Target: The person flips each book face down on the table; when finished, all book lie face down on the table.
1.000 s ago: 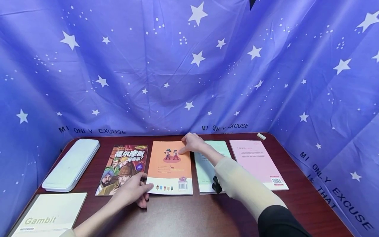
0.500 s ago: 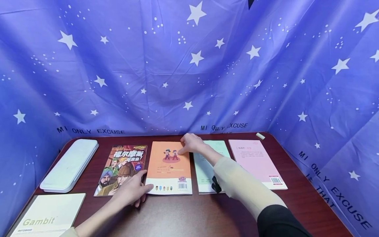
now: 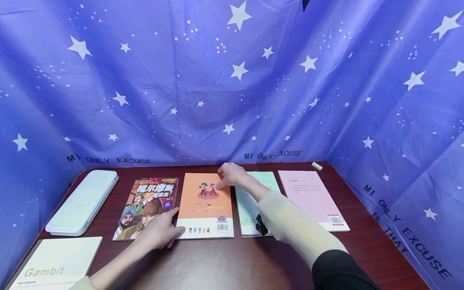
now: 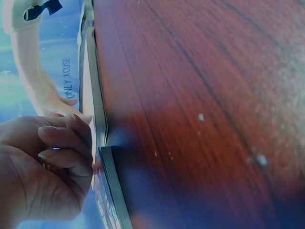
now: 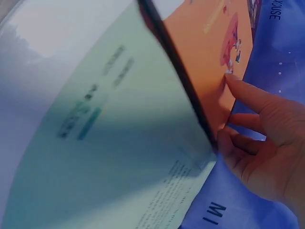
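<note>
An orange-and-white book (image 3: pixel 206 201) lies on the table in the head view, back cover up. My left hand (image 3: pixel 159 230) holds its lower left corner, thumb at the corner and index finger along the left edge. In the left wrist view the other fingers (image 4: pixel 66 148) are curled beside the book's edge. My right hand (image 3: pixel 232 175) grips the upper right corner. The right wrist view shows its thumb on the orange cover (image 5: pixel 209 43) and the fingers at the edge. Left of it lies a comic-style book (image 3: pixel 145 209), partly under my left hand; right of it, a green book (image 3: pixel 250 209).
A pink book (image 3: pixel 311 197) lies at the right, with a small white eraser-like block (image 3: pixel 317 165) behind it. At the left are a white case (image 3: pixel 83 201) and a Gambit notebook (image 3: pixel 58 257). A blue star-patterned curtain (image 3: pixel 203 80) surrounds the dark red table (image 3: pixel 217 266).
The head view has shifted slightly, so everything sits a little further left. My left fingers have drawn in along the orange book's left edge. My right hand keeps its place on the corner.
</note>
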The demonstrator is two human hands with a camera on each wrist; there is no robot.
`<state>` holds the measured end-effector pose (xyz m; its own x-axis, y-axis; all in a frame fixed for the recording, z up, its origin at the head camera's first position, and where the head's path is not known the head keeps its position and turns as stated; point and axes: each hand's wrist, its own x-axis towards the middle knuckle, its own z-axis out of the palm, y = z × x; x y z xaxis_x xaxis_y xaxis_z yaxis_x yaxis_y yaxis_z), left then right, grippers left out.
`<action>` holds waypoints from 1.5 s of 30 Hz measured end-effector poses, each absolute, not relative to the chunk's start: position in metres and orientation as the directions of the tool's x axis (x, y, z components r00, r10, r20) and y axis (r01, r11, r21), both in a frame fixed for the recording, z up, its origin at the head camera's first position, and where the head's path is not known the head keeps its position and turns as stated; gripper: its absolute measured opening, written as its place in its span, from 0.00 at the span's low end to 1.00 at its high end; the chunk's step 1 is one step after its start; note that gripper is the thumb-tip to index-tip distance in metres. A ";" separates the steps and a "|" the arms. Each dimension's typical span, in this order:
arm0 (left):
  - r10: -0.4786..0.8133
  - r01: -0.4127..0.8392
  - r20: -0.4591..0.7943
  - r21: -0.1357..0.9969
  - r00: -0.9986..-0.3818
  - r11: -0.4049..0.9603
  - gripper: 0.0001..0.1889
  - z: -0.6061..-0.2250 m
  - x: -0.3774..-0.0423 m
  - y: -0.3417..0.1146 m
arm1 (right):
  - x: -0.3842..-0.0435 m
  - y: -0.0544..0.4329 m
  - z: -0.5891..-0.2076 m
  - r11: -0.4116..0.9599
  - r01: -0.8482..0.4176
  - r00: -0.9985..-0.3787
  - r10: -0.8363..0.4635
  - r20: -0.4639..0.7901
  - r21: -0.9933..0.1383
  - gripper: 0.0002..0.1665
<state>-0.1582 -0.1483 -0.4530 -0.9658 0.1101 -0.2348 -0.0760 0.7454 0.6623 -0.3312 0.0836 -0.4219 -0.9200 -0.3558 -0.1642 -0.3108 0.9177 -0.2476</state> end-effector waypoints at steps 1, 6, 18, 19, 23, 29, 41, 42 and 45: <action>0.107 -0.076 -0.229 0.666 -0.967 0.742 0.41 -0.453 -0.159 -0.150 | -0.331 0.082 -0.421 0.919 -0.316 -0.918 -0.359 -0.167 -0.237 0.43; 0.104 -0.045 -0.176 0.681 -0.979 0.730 0.38 -0.450 -0.161 -0.160 | -0.331 0.071 -0.415 0.909 -0.366 -0.911 -0.394 -0.123 -0.201 0.39; 0.042 -0.014 -0.090 0.548 -0.995 0.836 0.35 -0.441 -0.159 -0.232 | -0.315 -0.001 -0.410 0.801 -0.522 -0.828 -0.559 -0.053 -0.294 0.36; 0.034 -0.019 -0.087 0.541 -0.996 0.841 0.35 -0.441 -0.158 -0.238 | -0.314 -0.007 -0.411 0.793 -0.534 -0.821 -0.569 -0.046 -0.294 0.36; 0.020 -0.022 -0.075 0.524 -0.997 0.851 0.36 -0.440 -0.156 -0.256 | -0.309 -0.027 -0.415 0.773 -0.580 -0.795 -0.606 -0.027 -0.257 0.36; 0.030 0.001 -0.049 0.506 -0.998 0.862 0.35 -0.443 -0.155 -0.274 | -0.305 -0.045 -0.421 0.768 -0.588 -0.786 -0.617 -0.048 -0.253 0.38; 0.034 -0.036 -0.128 0.508 -0.991 0.861 0.35 -0.449 -0.148 -0.295 | -0.298 -0.058 -0.438 0.822 -0.487 -0.829 -0.541 -0.139 -0.296 0.46; 0.035 -0.047 -0.147 0.520 -0.988 0.853 0.35 -0.450 -0.147 -0.294 | -0.298 -0.058 -0.439 0.825 -0.485 -0.831 -0.538 -0.141 -0.289 0.46; 0.038 -0.070 -0.191 0.528 -0.981 0.846 0.35 -0.452 -0.146 -0.291 | -0.297 -0.058 -0.442 0.828 -0.491 -0.831 -0.538 -0.141 -0.271 0.47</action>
